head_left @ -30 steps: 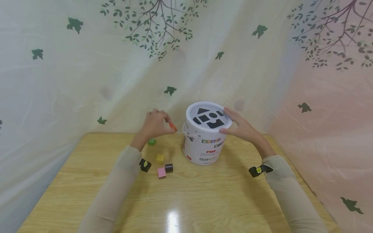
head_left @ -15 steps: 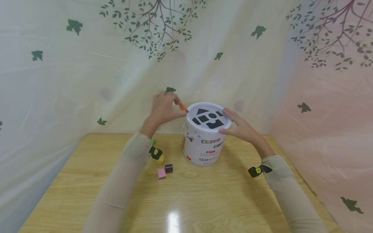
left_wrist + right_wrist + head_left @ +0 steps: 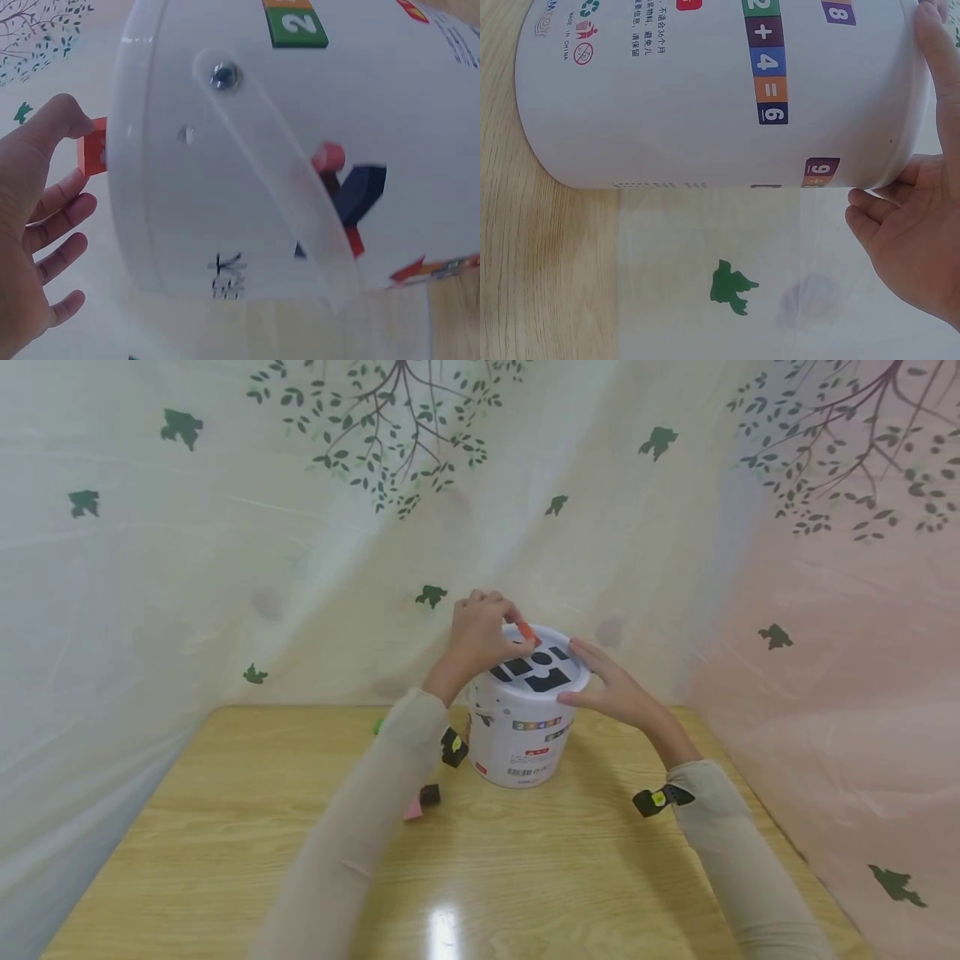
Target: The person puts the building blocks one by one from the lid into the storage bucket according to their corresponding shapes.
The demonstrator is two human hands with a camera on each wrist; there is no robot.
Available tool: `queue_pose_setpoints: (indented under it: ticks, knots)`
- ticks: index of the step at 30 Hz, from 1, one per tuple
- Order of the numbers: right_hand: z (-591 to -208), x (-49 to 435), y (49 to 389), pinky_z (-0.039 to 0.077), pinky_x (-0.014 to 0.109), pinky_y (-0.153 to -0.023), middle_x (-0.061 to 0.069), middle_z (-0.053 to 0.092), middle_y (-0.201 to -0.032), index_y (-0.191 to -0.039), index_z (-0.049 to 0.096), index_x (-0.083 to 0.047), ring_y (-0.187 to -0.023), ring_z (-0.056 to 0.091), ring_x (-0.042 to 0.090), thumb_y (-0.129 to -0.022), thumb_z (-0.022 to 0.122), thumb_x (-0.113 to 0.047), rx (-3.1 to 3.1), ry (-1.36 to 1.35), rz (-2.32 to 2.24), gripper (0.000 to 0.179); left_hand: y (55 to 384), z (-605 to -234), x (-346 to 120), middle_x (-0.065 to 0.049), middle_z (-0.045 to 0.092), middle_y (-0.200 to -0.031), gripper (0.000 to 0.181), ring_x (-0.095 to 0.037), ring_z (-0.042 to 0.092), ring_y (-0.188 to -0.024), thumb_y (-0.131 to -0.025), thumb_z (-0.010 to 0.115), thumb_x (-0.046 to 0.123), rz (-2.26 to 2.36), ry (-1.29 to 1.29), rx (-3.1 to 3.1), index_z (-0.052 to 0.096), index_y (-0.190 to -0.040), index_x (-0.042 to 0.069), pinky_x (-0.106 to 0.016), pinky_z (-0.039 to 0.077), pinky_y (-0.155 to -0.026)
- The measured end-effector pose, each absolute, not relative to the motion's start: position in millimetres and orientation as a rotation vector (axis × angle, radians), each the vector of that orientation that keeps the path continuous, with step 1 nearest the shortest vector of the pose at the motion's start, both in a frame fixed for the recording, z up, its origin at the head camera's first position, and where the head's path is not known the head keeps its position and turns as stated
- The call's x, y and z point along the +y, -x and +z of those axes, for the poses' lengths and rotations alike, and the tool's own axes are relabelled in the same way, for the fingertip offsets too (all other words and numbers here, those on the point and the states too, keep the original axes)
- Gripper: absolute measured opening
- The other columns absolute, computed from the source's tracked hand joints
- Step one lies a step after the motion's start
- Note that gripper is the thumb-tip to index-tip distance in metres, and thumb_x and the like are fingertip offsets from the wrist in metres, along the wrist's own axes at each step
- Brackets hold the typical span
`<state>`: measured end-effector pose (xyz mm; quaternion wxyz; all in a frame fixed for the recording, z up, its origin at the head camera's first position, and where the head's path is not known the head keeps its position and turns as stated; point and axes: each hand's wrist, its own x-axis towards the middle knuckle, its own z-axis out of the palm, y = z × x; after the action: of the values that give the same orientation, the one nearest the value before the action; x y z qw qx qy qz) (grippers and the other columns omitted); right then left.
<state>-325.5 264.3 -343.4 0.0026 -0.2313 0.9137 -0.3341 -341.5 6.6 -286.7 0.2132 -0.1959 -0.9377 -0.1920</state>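
Observation:
My left hand [image 3: 480,633] pinches a small orange block [image 3: 529,633] between thumb and fingers over the lid of a white bucket [image 3: 517,747]. In the left wrist view, the orange block [image 3: 91,150] is at the lid's edge, with the other fingers spread apart. Dark shaped holes, among them a round one and a square one, mark the lid [image 3: 579,678]; the left hand covers part of them. My right hand [image 3: 618,689] holds the lid's rim from the right, thumb at the front and fingers farther back. The right wrist view shows that hand [image 3: 919,232] against the bucket's top end.
On the wooden table [image 3: 585,877], a black block [image 3: 430,795] and a pink block [image 3: 412,810] lie left of the bucket. A green block [image 3: 378,726] shows partly behind the left sleeve. A printed cloth [image 3: 337,568] hangs behind the table.
My left hand has moved right and up with the orange block, from beside the bucket to over its lid. The left sleeve now hides the yellow block. The right hand stays at the rim.

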Motion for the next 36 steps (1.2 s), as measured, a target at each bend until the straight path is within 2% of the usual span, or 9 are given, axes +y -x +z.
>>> queue_pose_setpoints:
  ticks: [13,20,36]
  knots:
    - [-342.9,263.8,325.3,0.013,0.07,-0.121,0.002,0.011,-0.173,-0.164,0.02,-0.025,-0.159,0.008,0.034,-0.088,0.075,-0.048,2.849,0.753,-1.056,0.096,350.7,-296.3,43.6,0.0,0.065,-0.12,0.042,-0.022,0.05,-0.117,-0.087,0.073,0.052,-0.457,0.527,-2.64,0.072,-0.114,0.02,-0.04,0.04,-0.102]
    - [-342.1,265.0,323.7,0.014,0.071,-0.12,0.004,0.011,-0.173,-0.163,0.021,-0.023,-0.159,0.009,0.035,-0.088,0.076,-0.047,2.852,0.762,-1.049,0.097,348.5,-301.1,52.4,-0.002,0.065,-0.12,0.04,-0.024,0.049,-0.122,-0.09,0.072,0.051,-0.447,0.518,-2.665,0.071,-0.114,0.019,-0.045,0.039,-0.107]
    - [-341.8,264.7,323.0,0.015,0.071,-0.12,0.003,0.011,-0.173,-0.164,0.02,-0.023,-0.159,0.009,0.035,-0.088,0.075,-0.048,2.864,0.755,-1.035,0.096,350.7,-307.5,58.6,-0.005,0.06,-0.123,0.043,-0.026,0.045,-0.125,-0.095,0.066,0.05,-0.337,0.527,-2.686,0.065,-0.121,0.016,-0.045,0.038,-0.108]
